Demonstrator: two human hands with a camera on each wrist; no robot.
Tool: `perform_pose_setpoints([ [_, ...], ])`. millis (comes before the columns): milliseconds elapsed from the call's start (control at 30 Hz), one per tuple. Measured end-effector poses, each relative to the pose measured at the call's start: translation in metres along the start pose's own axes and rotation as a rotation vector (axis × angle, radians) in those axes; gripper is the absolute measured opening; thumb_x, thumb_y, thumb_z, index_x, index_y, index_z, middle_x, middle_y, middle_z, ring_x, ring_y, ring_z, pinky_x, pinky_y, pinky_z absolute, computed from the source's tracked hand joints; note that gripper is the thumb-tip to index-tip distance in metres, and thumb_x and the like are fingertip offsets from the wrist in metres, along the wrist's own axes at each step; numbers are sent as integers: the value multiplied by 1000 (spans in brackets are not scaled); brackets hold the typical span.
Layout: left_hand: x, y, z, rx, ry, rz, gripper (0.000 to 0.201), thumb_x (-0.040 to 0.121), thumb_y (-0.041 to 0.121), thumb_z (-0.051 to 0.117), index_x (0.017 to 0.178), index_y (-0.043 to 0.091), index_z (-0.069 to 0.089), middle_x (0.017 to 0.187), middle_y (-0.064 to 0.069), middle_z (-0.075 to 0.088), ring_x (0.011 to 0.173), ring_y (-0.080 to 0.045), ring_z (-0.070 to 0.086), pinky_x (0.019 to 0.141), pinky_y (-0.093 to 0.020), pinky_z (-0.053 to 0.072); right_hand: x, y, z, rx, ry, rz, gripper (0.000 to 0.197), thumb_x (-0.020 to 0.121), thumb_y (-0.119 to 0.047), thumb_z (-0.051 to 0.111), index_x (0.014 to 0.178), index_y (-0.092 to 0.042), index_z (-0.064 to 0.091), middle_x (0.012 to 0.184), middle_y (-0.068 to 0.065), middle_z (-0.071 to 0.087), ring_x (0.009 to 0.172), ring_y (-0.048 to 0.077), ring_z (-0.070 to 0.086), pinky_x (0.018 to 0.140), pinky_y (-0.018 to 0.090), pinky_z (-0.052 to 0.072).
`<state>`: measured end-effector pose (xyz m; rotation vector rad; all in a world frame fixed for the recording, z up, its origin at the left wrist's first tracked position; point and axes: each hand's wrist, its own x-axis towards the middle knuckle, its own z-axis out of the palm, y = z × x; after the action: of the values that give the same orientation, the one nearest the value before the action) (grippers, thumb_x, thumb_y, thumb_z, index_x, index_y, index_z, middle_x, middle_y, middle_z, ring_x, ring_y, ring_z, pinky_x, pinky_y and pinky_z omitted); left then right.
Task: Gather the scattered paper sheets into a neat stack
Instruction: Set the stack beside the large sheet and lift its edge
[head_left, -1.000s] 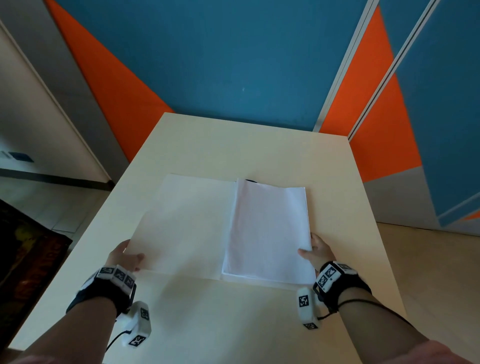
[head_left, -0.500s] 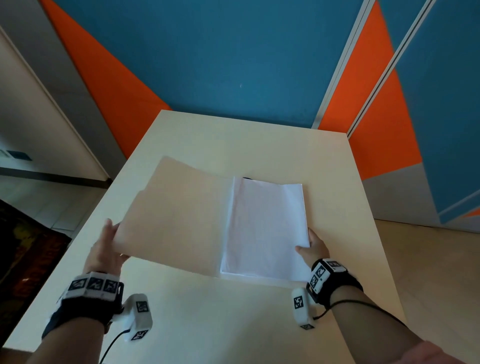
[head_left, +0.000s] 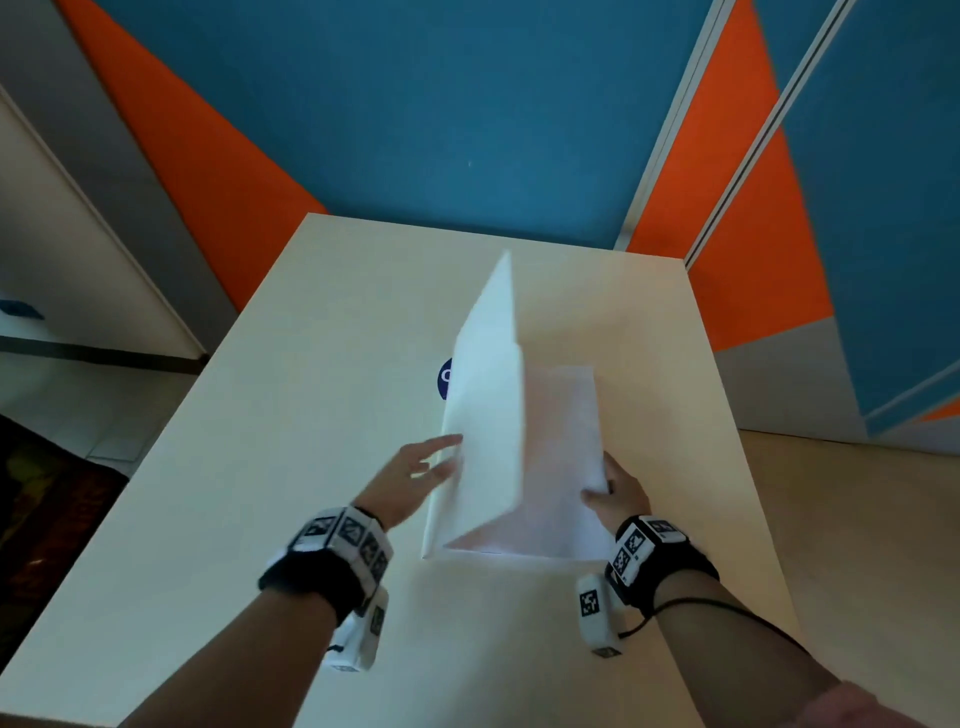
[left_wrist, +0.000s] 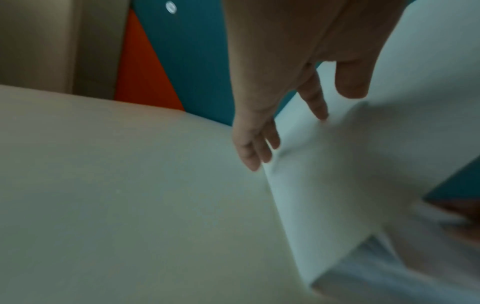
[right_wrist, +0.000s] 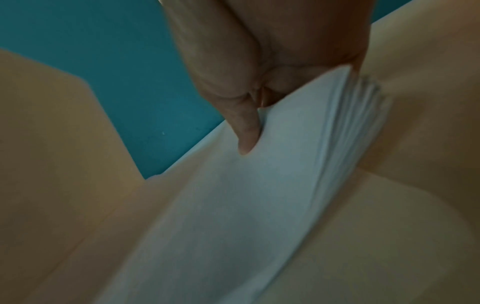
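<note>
A white paper stack (head_left: 563, 467) lies on the right half of an opened cream folder on the table (head_left: 311, 415). The folder's left flap (head_left: 488, 395) stands almost upright above the stack's left edge. My left hand (head_left: 423, 467) has straight fingers against the flap's outer face; the left wrist view shows the same hand (left_wrist: 285, 115) touching the flap (left_wrist: 324, 185). At the stack's near right corner my right hand (head_left: 615, 488) pinches the sheets. In the right wrist view its thumb (right_wrist: 246, 127) lies on top of the paper stack (right_wrist: 233, 205), whose edges fan out.
A round blue sticker (head_left: 445, 381) shows on the table just left of the raised flap. The cream table runs to a blue and orange wall (head_left: 467, 130) at the back. Its right edge (head_left: 737, 467) lies close to my right hand, with floor beyond.
My left hand has lifted the folder's left flap off the table and swung it rightward until it stands nearly upright. My right hand has stayed at the stack's near right corner.
</note>
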<state>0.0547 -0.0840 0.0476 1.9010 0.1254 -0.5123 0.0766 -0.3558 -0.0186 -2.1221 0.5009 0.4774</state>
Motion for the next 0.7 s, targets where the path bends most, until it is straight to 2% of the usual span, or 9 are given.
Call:
perform_pose_setpoints([
  [100, 16, -15, 22, 269, 39, 11, 49, 93, 30, 53, 140, 34, 40, 143, 1, 40, 133, -17, 38, 110, -27, 28, -3, -4, -3, 10, 3, 14, 41, 88, -20, 53, 129, -24, 52, 122, 6, 63, 108, 28, 61, 90, 31, 48],
  [167, 23, -24, 33, 460, 45, -28, 49, 93, 34, 51, 139, 44, 38, 152, -4, 29, 140, -23, 29, 116, -35, 22, -7, -9, -5, 56, -16, 62, 10, 90, -27, 54, 89, -23, 63, 93, 7, 67, 77, 22, 63, 73, 28, 49],
  [233, 27, -30, 37, 617, 68, -66, 48, 94, 32, 48, 138, 48, 38, 155, -3, 21, 139, -25, 26, 116, -35, 22, -4, -6, -6, 148, -25, 116, 23, 92, -23, 53, 71, -20, 59, 75, 7, 62, 60, 19, 56, 61, 26, 46],
  [333, 26, -30, 43, 760, 97, -60, 49, 94, 31, 47, 138, 49, 37, 157, 2, 15, 138, -25, 23, 111, -37, 29, -10, -7, -10, 288, -94, 150, 31, 96, -24, 46, 72, -10, 60, 66, 7, 62, 48, 17, 57, 39, 17, 44],
  [367, 25, -29, 45, 806, 101, -57, 50, 94, 32, 48, 139, 50, 36, 157, 2, 13, 138, -25, 23, 110, -38, 30, -13, -9, -11, 308, -112, 148, 32, 97, -27, 45, 74, -11, 61, 67, 7, 63, 49, 17, 57, 41, 17, 44],
  [500, 26, -27, 50, 788, 151, -106, 49, 92, 31, 52, 134, 52, 41, 155, 3, 12, 136, -24, 25, 109, -37, 32, -14, -13, -16, 254, -146, 156, 31, 88, -51, 47, 84, -27, 67, 92, 7, 69, 79, 23, 60, 78, 32, 43],
  [600, 24, -25, 53, 718, 197, -156, 48, 90, 30, 55, 133, 50, 44, 152, 2, 16, 132, -25, 28, 109, -36, 34, -15, -12, -19, 226, 67, 249, 61, 94, -53, 30, 111, -5, 63, 115, 13, 63, 107, 32, 58, 95, 36, 43],
  [633, 24, -25, 54, 694, 215, -172, 49, 90, 30, 56, 134, 48, 44, 151, 1, 18, 131, -26, 29, 108, -36, 35, -19, -9, -17, 160, 152, 249, 66, 96, -50, 27, 114, 4, 60, 116, 19, 61, 109, 35, 57, 93, 35, 42],
  [700, 23, -24, 55, 638, 247, -207, 55, 88, 28, 60, 138, 42, 41, 148, -3, 23, 130, -28, 32, 107, -36, 36, -34, -6, -6, -29, 204, 192, 70, 91, -52, 31, 117, 7, 56, 113, 24, 56, 111, 39, 55, 88, 34, 41],
])
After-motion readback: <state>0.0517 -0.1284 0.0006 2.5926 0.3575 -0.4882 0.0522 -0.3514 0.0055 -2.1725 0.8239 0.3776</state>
